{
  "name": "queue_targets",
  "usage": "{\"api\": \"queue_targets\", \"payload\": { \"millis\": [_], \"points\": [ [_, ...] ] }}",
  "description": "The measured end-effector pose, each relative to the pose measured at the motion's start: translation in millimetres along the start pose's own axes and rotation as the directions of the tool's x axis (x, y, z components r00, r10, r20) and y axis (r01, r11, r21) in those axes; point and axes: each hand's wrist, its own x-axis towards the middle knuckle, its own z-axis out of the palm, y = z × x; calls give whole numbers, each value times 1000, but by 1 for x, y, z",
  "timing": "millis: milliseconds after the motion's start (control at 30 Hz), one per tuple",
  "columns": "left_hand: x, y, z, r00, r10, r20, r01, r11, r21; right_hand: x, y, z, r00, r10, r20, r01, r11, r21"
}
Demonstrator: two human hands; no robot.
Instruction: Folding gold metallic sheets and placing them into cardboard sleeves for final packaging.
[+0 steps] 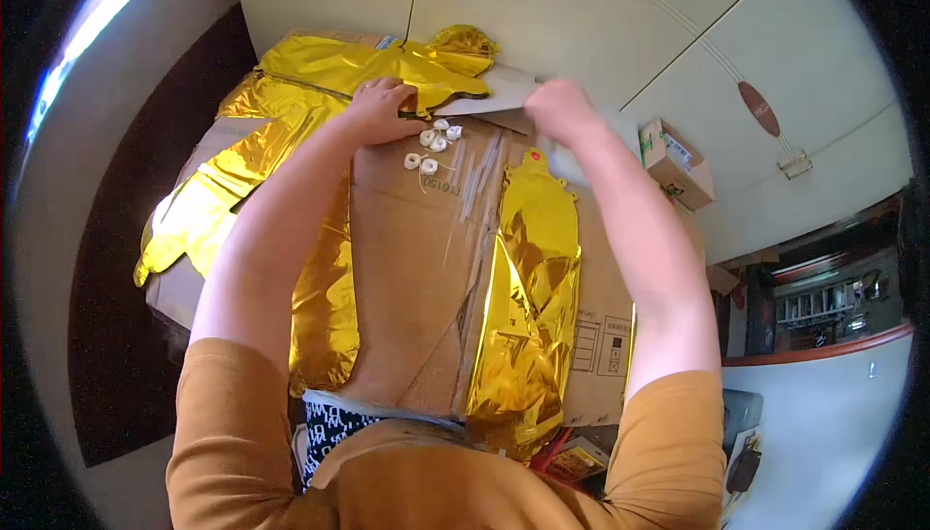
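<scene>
Your left hand rests palm down with its fingers bent at the lower edge of the upper gold foil, just beside the white rolls; I cannot tell whether it grips anything. Your right hand is curled narrow by the right end of the white sheet; its fingertips are hidden, so I cannot tell if it holds the sheet. The foil lies on the far left of the cardboard. Clear strips lie between the rolls and the right-hand foil, and a small box stands beyond your right forearm
</scene>
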Motion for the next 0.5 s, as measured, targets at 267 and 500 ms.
{"api": "queue_targets", "payload": {
  "millis": [267, 500],
  "points": [
    [-8, -21, 19, 909, 16, -416, -69, 991, -114, -95, 22, -101, 575, 586, -571, -247, 790, 561],
    [-115, 169, -36, 997, 40, 60, 51, 196, -979, -218, -130, -104, 425, 872, 244, 237, -367, 900]
  ]
}}
